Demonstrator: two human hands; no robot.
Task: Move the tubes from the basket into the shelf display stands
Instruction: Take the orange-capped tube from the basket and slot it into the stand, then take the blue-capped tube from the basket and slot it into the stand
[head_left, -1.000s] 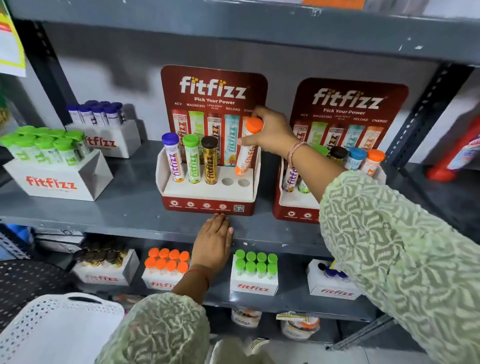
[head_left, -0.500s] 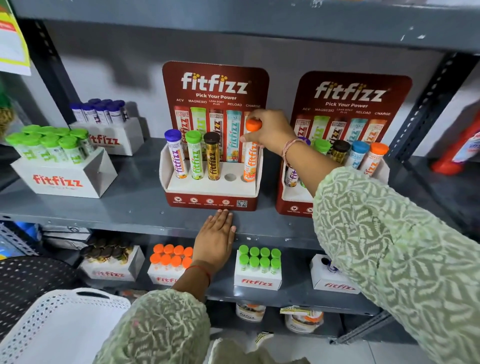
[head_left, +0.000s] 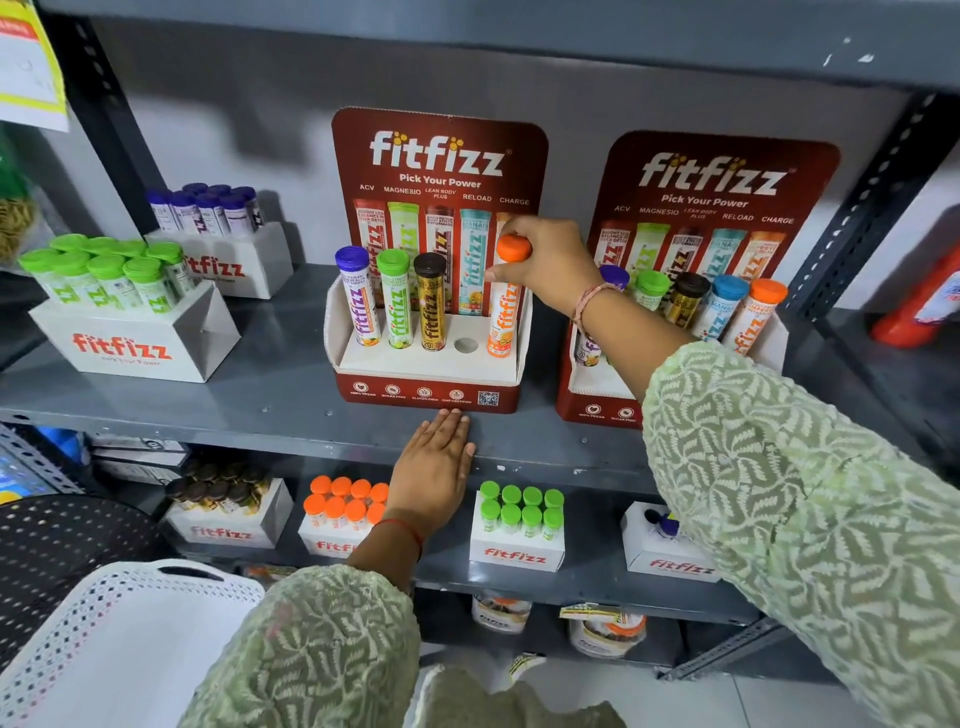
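Note:
An orange-capped tube (head_left: 505, 317) stands upright in the rightmost hole of the left red display stand (head_left: 426, 387). My right hand (head_left: 550, 260) grips its cap from above. Purple, green and black-capped tubes (head_left: 399, 306) fill the stand's three left holes, and the fourth hole (head_left: 465, 345) is bare. My left hand (head_left: 435, 467) lies flat on the shelf edge just below that stand, fingers together. The right display stand (head_left: 592, 410) holds tubes of five colours, partly hidden by my forearm. A white perforated basket (head_left: 119, 623) sits at the bottom left; its inside is not visible.
White cartons of green-capped tubes (head_left: 130, 332) and purple-capped tubes (head_left: 228, 249) stand on the left of the grey shelf (head_left: 270, 400). The lower shelf carries more cartons of black, orange, green and purple-capped tubes. A red bottle (head_left: 919, 306) stands at far right.
The orange-capped tube went from tilted above the stand to upright and seated in the rightmost hole, pressed down by my right hand. My left hand stayed on the shelf edge.

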